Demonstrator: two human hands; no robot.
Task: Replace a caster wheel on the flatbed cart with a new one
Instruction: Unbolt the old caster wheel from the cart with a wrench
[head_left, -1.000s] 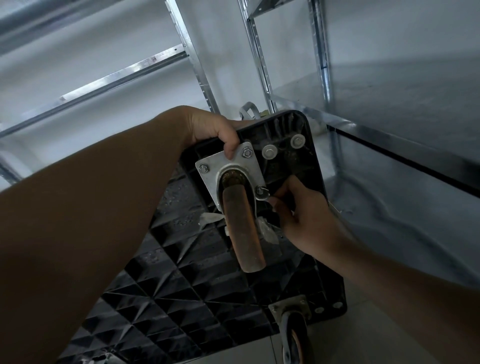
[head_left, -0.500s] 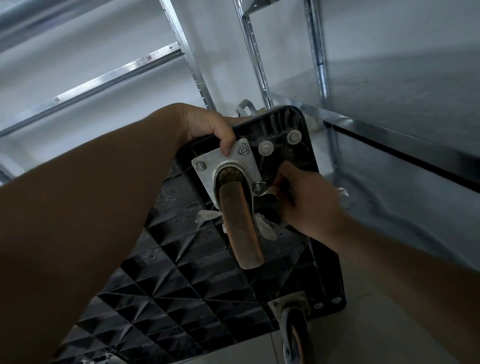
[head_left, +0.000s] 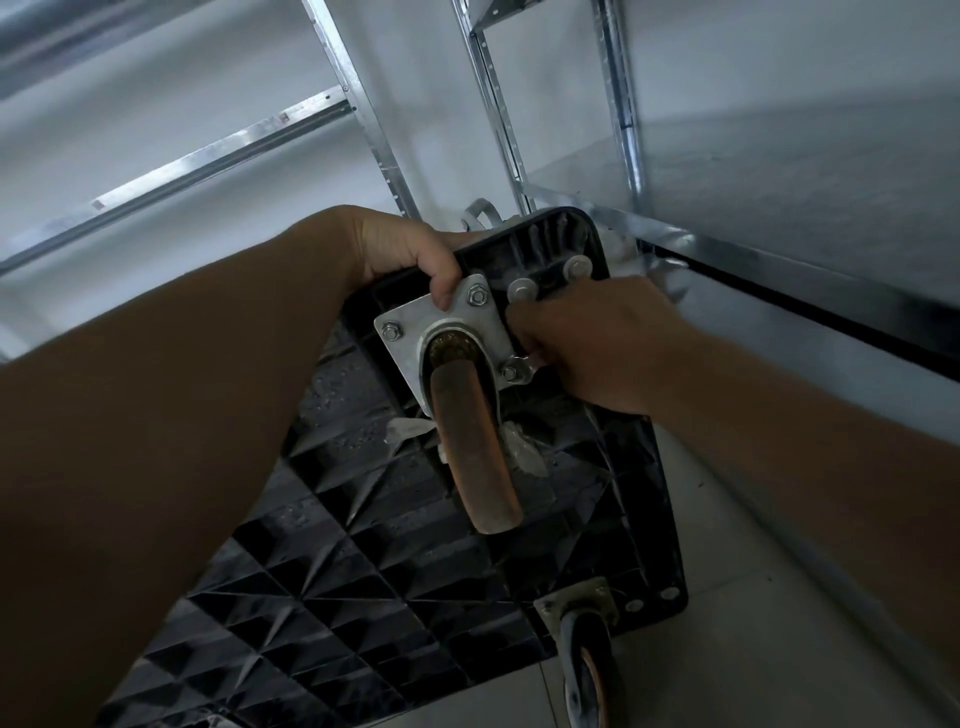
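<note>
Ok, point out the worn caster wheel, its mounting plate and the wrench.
worn caster wheel (head_left: 475, 452): head view, on the brown tread.
mounting plate (head_left: 415, 325): head view, bare metal between the two upper bolts.
wrench (head_left: 522, 364): head view, head at the right-side bolt.

The right hand (head_left: 597, 345), which a second ago sat below the wrench (head_left: 522, 364) on the mounting plate (head_left: 447, 332) nut with its handle pointing down, now sits higher and level beside the plate, its back turned toward the camera.
</note>
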